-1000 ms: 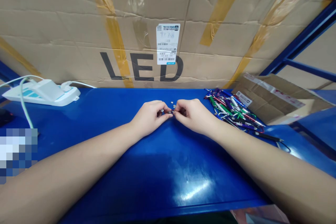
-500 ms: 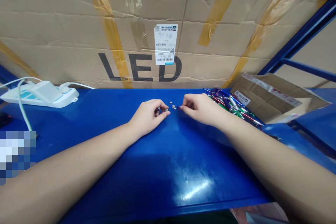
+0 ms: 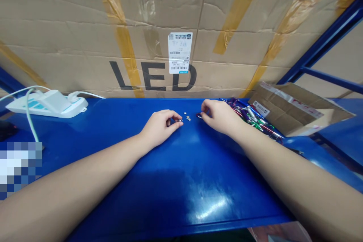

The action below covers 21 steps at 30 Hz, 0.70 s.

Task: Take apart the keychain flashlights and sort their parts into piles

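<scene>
My left hand (image 3: 161, 126) rests on the blue table with thumb and fingertips pinched on a small silver button cell (image 3: 180, 120), mostly covered by the fingers. Just right of those fingertips lie several loose button cells (image 3: 188, 117) on the tabletop. Across from them, my right hand (image 3: 219, 116) is closed, palm down. A small dark piece with a reddish, shiny edge (image 3: 199, 115) sticks out at its fingertips; its kind is too small to make out. Behind the right hand is a heap of metallic coloured tubes, like small penlights (image 3: 255, 117).
An open cardboard box (image 3: 295, 109) lies on its side at the right, by the heap. A white power strip (image 3: 68, 111) with cables sits at the back left. A large carton (image 3: 159, 15) marked LED stands behind the blue table (image 3: 159, 196). Blue frame bars (image 3: 320, 41) rise at the right.
My right hand has drawn slightly right, away from the loose cells, and the small dark piece has moved with it. The left hand keeps its pinch. The whole view has shifted a little.
</scene>
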Each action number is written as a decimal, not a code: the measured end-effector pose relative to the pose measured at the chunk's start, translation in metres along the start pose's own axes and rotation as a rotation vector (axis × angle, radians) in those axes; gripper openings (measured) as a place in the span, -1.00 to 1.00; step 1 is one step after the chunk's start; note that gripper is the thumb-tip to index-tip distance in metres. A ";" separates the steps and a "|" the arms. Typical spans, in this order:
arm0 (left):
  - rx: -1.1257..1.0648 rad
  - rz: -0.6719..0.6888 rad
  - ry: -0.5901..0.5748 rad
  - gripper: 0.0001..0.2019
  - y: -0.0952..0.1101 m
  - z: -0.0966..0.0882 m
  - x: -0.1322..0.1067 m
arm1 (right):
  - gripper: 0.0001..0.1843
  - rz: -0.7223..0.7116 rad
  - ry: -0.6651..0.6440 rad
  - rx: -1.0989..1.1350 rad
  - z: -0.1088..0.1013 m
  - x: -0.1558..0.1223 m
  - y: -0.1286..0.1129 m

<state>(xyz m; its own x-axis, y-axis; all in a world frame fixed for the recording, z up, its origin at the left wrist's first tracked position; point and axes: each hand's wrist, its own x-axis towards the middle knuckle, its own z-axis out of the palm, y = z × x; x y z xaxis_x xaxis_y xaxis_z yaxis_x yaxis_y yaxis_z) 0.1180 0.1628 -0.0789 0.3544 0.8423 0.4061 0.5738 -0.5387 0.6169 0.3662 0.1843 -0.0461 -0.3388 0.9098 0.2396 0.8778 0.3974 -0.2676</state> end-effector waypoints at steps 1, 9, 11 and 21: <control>-0.024 0.021 -0.003 -0.87 0.001 0.000 0.000 | -0.98 -0.017 0.006 0.134 0.000 -0.001 -0.003; -0.097 0.131 0.021 -0.91 0.010 -0.002 -0.006 | -0.63 0.003 -0.294 1.075 0.020 -0.009 -0.031; -0.091 0.105 0.037 -0.92 0.011 -0.003 -0.006 | -0.61 0.075 -0.306 1.090 0.021 -0.009 -0.032; -0.095 0.039 -0.034 -0.86 0.014 -0.003 -0.007 | -0.88 -0.015 -0.229 0.792 0.010 -0.008 -0.025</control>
<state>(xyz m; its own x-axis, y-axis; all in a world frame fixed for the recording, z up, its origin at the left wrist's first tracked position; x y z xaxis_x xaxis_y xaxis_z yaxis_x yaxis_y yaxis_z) 0.1213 0.1496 -0.0711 0.4012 0.8198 0.4086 0.4874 -0.5687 0.6626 0.3432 0.1685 -0.0510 -0.4849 0.8713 0.0750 0.4027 0.2986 -0.8653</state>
